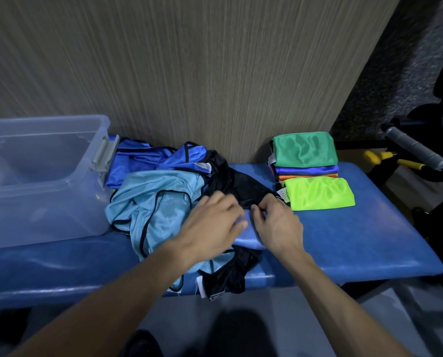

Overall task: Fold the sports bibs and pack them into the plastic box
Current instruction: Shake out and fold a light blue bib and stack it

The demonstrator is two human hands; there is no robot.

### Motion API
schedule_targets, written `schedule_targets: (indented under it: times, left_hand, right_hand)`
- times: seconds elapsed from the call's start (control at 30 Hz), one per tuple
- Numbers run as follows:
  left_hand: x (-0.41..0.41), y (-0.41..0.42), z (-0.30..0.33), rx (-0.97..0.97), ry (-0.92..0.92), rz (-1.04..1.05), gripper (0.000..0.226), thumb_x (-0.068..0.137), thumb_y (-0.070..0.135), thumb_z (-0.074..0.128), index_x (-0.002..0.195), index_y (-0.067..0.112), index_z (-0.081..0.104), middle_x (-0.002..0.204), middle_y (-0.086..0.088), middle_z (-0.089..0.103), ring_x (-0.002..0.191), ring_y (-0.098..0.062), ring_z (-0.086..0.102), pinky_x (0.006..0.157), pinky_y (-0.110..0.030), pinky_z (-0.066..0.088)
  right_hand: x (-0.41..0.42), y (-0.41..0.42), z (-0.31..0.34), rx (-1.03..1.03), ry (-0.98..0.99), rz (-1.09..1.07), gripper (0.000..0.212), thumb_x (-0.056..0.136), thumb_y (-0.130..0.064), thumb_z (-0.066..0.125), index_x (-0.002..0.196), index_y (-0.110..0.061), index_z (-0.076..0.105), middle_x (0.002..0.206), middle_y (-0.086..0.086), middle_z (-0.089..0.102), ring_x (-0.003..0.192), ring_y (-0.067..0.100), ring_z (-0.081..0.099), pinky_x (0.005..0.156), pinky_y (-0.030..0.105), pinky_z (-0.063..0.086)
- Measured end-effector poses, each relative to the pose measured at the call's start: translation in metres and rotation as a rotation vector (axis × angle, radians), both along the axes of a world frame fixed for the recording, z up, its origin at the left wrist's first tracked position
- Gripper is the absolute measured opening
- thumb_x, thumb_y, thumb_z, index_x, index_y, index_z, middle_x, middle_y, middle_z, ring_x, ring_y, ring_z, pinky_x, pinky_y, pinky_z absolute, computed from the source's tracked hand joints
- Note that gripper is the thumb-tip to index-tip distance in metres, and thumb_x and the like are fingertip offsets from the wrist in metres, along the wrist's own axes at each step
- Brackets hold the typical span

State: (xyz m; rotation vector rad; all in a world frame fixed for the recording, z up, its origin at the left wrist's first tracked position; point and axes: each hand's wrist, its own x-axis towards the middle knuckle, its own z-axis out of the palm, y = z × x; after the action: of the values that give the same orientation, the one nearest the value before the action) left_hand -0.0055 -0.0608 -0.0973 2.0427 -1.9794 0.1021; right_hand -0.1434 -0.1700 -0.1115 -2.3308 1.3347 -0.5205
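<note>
A loose heap of bibs lies mid-bench: a light blue bib (pixel 153 210) in front, royal blue ones (pixel 138 161) behind, and a black bib (pixel 238 184) on the right. My left hand (pixel 212 222) rests flat on the heap with fingers spread. My right hand (pixel 277 222) pinches the black bib's edge. A folded lime bib (pixel 318 193) lies to the right, in front of a folded stack topped by a green bib (pixel 304 149). The clear plastic box (pixel 35 176) stands open at the left; nothing shows inside it.
The blue padded bench (pixel 356 240) runs left to right against a wood-grain wall (pixel 189 68). Dark gym equipment with a grey grip (pixel 416 148) and yellow handles (pixel 393 161) stands at the right. The floor lies below the bench's front edge.
</note>
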Motion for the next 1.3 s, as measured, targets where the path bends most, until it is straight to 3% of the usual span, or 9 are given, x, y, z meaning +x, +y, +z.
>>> schedule_targets:
  times: [0.1,0.23,0.33,0.43,0.6,0.77,1.0,1.13,1.3]
  left_hand:
    - [0.003,0.006,-0.020,0.011,-0.080,-0.004,0.048,0.102,0.046,0.028,0.132,0.024,0.059,0.126,0.007,0.055,0.117,-0.019,0.048,0.100,-0.037,0.042]
    - [0.005,0.014,-0.033,-0.006,-0.065,-0.044,0.048,0.107,0.044,0.028,0.151,0.034,0.044,0.143,0.005,0.048,0.129,-0.019,0.040,0.109,-0.035,0.036]
    - [0.005,0.016,-0.035,-0.013,-0.101,-0.054,0.048,0.108,0.042,0.028,0.154,0.035,0.039,0.149,0.004,0.045,0.130,-0.021,0.039,0.109,-0.038,0.037]
    - [0.004,0.016,-0.034,-0.017,-0.102,-0.052,0.047,0.107,0.041,0.030,0.153,0.035,0.040,0.150,0.003,0.045,0.129,-0.023,0.040,0.109,-0.039,0.037]
    - [0.003,0.017,-0.035,-0.034,-0.093,-0.050,0.047,0.108,0.040,0.031,0.153,0.034,0.041,0.149,0.003,0.046,0.129,-0.023,0.042,0.110,-0.040,0.037]
    - [0.004,0.017,-0.038,-0.047,-0.093,-0.054,0.046,0.108,0.040,0.031,0.152,0.034,0.043,0.149,0.003,0.046,0.130,-0.023,0.041,0.111,-0.040,0.037]
    - [0.005,0.018,-0.040,-0.062,-0.101,-0.058,0.045,0.108,0.039,0.035,0.152,0.035,0.041,0.150,0.005,0.043,0.131,-0.022,0.039,0.112,-0.038,0.034]
    - [0.006,0.018,-0.041,-0.072,-0.108,-0.060,0.044,0.108,0.040,0.035,0.152,0.035,0.042,0.150,0.006,0.044,0.132,-0.022,0.039,0.112,-0.037,0.035]
    - [0.005,0.020,-0.042,-0.063,-0.064,-0.055,0.046,0.108,0.041,0.031,0.153,0.035,0.042,0.152,0.007,0.042,0.135,-0.020,0.036,0.114,-0.030,0.023]
  right_hand:
    - [-0.005,-0.019,0.012,0.206,-0.015,0.011,0.020,0.095,-0.041,0.063,0.082,-0.026,0.063,0.079,0.000,0.070,0.080,0.026,0.067,0.066,0.035,0.052]
    - [-0.018,-0.040,0.035,0.479,-0.140,0.029,0.017,0.094,-0.012,0.062,0.081,-0.014,0.072,0.074,0.008,0.075,0.059,0.022,0.072,0.049,0.028,0.053]
    - [-0.026,-0.042,0.042,0.453,-0.116,0.054,0.017,0.092,-0.006,0.063,0.081,-0.012,0.073,0.076,0.007,0.076,0.058,0.019,0.071,0.046,0.024,0.050]
    - [-0.025,-0.039,0.042,0.366,-0.126,0.124,0.011,0.091,-0.014,0.073,0.080,-0.015,0.074,0.071,0.001,0.075,0.058,0.015,0.071,0.049,0.026,0.052]
    - [-0.010,-0.038,0.036,0.126,0.059,0.183,0.013,0.081,-0.027,0.080,0.071,-0.031,0.073,0.072,-0.010,0.073,0.070,0.013,0.070,0.070,0.038,0.062]
    - [-0.001,-0.041,0.042,0.331,0.062,0.109,0.019,0.085,-0.009,0.073,0.070,-0.021,0.074,0.066,0.006,0.073,0.066,0.024,0.074,0.060,0.037,0.064]
    - [0.002,-0.048,0.043,0.573,-0.050,0.055,0.015,0.087,0.003,0.068,0.083,-0.010,0.074,0.066,0.010,0.068,0.055,0.015,0.065,0.049,0.026,0.053]
    - [-0.006,-0.052,0.044,0.721,-0.209,0.059,0.015,0.091,0.005,0.066,0.088,-0.008,0.071,0.056,0.003,0.058,0.049,0.011,0.055,0.046,0.022,0.048]
    - [-0.006,-0.055,0.041,0.990,-0.464,-0.006,0.017,0.096,0.006,0.060,0.105,-0.007,0.067,0.062,-0.001,0.052,0.044,0.005,0.044,0.040,0.017,0.039]
